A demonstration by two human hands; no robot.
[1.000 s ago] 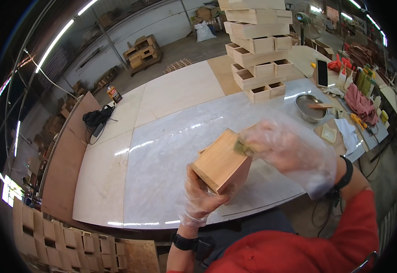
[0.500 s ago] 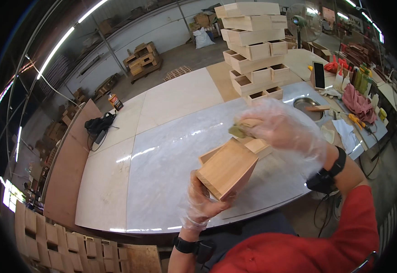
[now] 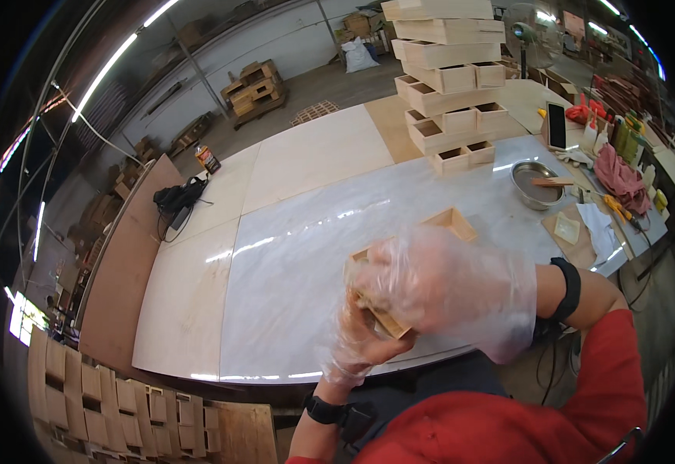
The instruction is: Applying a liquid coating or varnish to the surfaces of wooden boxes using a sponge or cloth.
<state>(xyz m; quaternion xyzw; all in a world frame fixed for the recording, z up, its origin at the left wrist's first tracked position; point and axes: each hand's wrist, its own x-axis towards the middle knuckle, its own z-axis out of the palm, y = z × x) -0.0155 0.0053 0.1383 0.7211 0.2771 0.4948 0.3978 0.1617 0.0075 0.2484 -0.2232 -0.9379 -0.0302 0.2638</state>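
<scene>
A small rectangular box of light brown wood (image 3: 391, 323) is gripped above the near edge of the counter with a glossy pale grey sheet on top (image 3: 299, 298), mostly hidden between the two hands. The left hand in a thin clear plastic glove (image 3: 357, 336) has its fingers curled around the box's near left side, pinching it with the thumb low on the near end. The right hand in a loose clear plastic glove (image 3: 422, 282) is bent across the top of the box, blurred; whether its fingers pinch anything cannot be told. Just beyond that hand, another open pale wooden box (image 3: 453, 223) is partly covered by the glove. Farther back stands a tall, uneven stack of pale wooden boxes (image 3: 446, 31). To its right sit a round shiny metal bowl (image 3: 535, 203) with a flat wooden handle (image 3: 552, 182) across its rim, an upright black-screened phone (image 3: 556, 126) and a crumpled pink cloth (image 3: 617, 179). At the left lies a bundle of black fabric (image 3: 175, 199), near a dark bottle with an orange label (image 3: 207, 159).
</scene>
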